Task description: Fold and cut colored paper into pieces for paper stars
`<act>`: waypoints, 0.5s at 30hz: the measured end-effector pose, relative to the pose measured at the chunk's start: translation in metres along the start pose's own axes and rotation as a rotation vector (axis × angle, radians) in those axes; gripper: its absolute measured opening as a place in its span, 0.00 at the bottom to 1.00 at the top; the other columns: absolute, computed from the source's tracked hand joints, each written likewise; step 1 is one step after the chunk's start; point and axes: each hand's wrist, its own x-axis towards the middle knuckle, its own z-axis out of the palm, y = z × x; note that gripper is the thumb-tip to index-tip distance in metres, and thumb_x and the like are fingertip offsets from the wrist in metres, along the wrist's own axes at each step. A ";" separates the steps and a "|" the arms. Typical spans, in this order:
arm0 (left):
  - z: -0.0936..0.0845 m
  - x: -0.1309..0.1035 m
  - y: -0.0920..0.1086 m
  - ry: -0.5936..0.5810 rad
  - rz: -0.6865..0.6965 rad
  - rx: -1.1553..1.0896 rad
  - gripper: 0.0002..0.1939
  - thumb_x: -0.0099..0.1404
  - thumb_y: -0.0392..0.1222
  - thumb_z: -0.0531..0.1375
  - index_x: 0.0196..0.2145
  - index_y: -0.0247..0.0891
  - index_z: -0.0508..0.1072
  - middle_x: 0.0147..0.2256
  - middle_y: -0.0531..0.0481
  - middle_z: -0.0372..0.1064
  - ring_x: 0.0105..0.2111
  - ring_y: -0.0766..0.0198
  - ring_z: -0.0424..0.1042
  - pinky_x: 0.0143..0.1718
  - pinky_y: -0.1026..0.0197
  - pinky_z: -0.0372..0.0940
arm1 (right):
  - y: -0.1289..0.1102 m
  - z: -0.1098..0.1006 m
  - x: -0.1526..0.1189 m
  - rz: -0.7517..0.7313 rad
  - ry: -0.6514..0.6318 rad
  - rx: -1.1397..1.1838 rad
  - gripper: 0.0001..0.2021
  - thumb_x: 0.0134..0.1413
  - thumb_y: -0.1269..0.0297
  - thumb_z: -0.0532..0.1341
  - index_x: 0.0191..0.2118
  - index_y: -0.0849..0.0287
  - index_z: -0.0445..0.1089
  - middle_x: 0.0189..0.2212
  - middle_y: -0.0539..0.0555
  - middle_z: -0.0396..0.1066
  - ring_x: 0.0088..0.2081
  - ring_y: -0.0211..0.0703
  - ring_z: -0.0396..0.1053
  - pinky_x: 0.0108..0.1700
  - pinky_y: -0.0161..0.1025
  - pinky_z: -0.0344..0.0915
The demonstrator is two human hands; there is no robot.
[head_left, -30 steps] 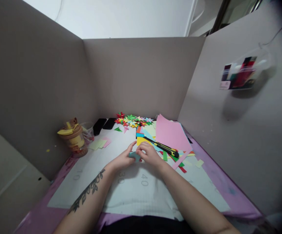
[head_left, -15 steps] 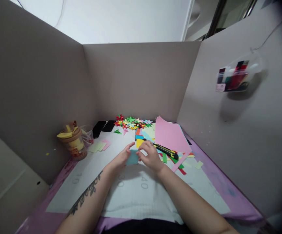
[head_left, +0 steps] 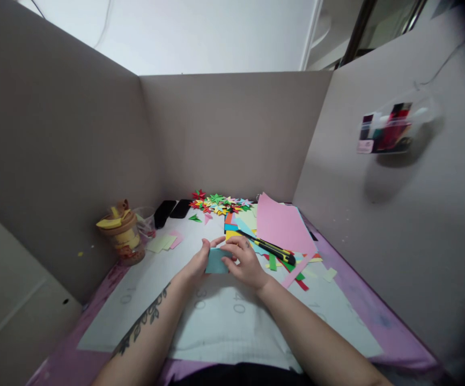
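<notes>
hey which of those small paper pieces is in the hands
The light blue piece, held by the left hand and right hand; the pale green pieces and pink piece lie on the mat.

The blue paper (head_left: 215,262), narrow to view a second ago, now shows a broad face; the right hand (head_left: 246,262) reaches farther across it.

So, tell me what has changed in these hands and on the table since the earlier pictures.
The blue paper has been turned so that more of its face shows between the left hand and right hand. Neither hand has let it go. The black-and-yellow cutter, large pink sheet and pile of paper stars stayed put.
</notes>
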 end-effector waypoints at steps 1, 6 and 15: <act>0.000 0.000 0.000 0.005 0.004 -0.001 0.38 0.58 0.69 0.46 0.57 0.41 0.61 0.45 0.41 0.69 0.38 0.55 0.72 0.34 0.59 0.65 | 0.000 0.000 0.000 0.005 -0.006 0.000 0.11 0.51 0.68 0.58 0.42 0.53 0.69 0.40 0.56 0.64 0.43 0.47 0.63 0.46 0.49 0.62; -0.001 0.000 -0.001 0.009 0.033 0.014 0.37 0.60 0.67 0.47 0.58 0.41 0.60 0.48 0.40 0.68 0.39 0.56 0.72 0.37 0.59 0.65 | -0.001 0.001 0.000 0.028 -0.034 0.030 0.13 0.49 0.69 0.59 0.43 0.53 0.68 0.41 0.56 0.64 0.45 0.48 0.62 0.46 0.49 0.62; -0.004 0.004 -0.001 0.067 0.033 0.029 0.41 0.56 0.70 0.48 0.59 0.39 0.59 0.42 0.40 0.72 0.31 0.59 0.73 0.32 0.60 0.65 | -0.003 -0.001 0.001 0.061 -0.012 0.075 0.05 0.53 0.70 0.55 0.33 0.56 0.67 0.40 0.57 0.63 0.44 0.47 0.62 0.46 0.47 0.61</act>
